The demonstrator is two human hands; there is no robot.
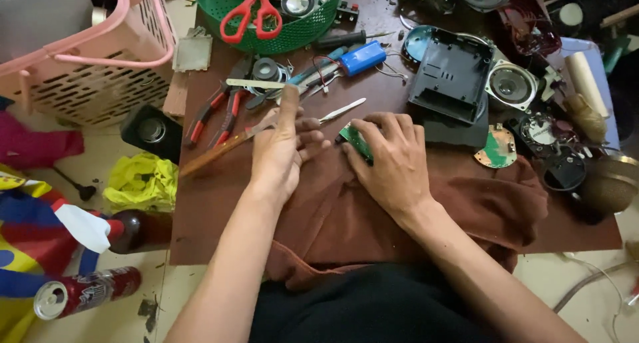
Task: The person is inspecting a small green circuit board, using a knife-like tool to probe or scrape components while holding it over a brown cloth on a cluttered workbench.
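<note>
Brown cloth (346,216) nearest you. Your right hand (393,160) pins the green circuit board (356,142) mid-worktop, fingers closed over it; left hand (283,150) open beside it. Keep the board flat, press edges only.

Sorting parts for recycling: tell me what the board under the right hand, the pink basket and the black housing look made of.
Green circuit board under the right hand: likely fibreglass laminate, glossy green coating. Pink basket: moulded plastic, matte, with slotted walls. Black housing: moulded plastic, dull finish, with ribs and vent slots inside.
</note>
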